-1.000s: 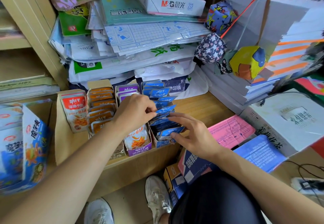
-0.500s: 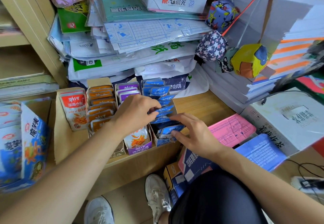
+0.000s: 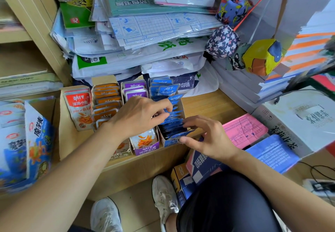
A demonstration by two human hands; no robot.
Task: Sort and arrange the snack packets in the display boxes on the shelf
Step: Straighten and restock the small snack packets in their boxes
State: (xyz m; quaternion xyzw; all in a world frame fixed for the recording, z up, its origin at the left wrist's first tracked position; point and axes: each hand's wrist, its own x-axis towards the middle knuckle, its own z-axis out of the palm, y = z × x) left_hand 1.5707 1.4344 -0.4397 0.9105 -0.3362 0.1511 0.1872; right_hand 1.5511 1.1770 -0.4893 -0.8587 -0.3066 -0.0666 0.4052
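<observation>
Narrow display boxes stand side by side on the wooden shelf [image 3: 213,104]: one with orange packets [image 3: 106,98], one with purple packets [image 3: 135,91], one with blue packets [image 3: 167,90]. A red-and-white packet [image 3: 78,107] stands at the left of them. My left hand [image 3: 139,115] reaches over the purple box and pinches the tops of the blue packets mid-row. My right hand [image 3: 204,137] holds the front blue packets at the near end of the blue box [image 3: 168,142], fingers curled around them.
A tall pile of paper packs and plastic bags [image 3: 137,32] rises behind the boxes. Big blue snack bags [image 3: 27,141] sit at the left. Pink and blue paper packs [image 3: 244,132] lie right of my hand. Fabric balls [image 3: 261,57] hang on the right. My shoes stand below the shelf.
My left hand has slid slightly forward along the blue row. My right hand has closed more around the front packets, pressing them upright.
</observation>
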